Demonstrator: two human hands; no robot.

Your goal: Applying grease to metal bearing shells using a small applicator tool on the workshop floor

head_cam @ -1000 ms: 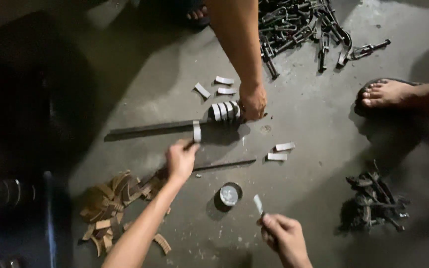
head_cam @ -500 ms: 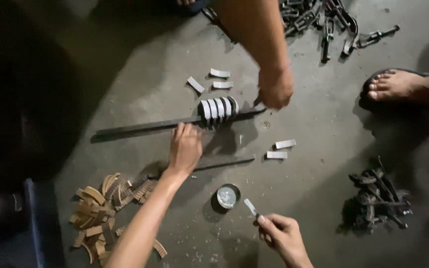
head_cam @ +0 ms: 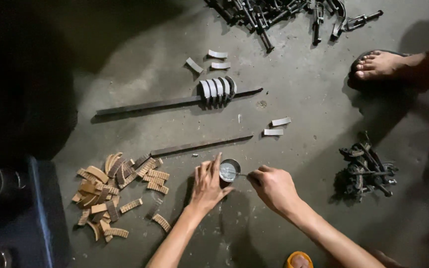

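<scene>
Small round open tin (head_cam: 230,170), pale shiny contents.

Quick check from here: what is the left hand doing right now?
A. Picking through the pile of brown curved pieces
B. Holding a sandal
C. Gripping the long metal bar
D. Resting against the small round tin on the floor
D. The left hand lies with its fingers against the small round tin, while the right hand holds a thin tool into it; the long metal bar and the brown curved pieces lie untouched.
</scene>
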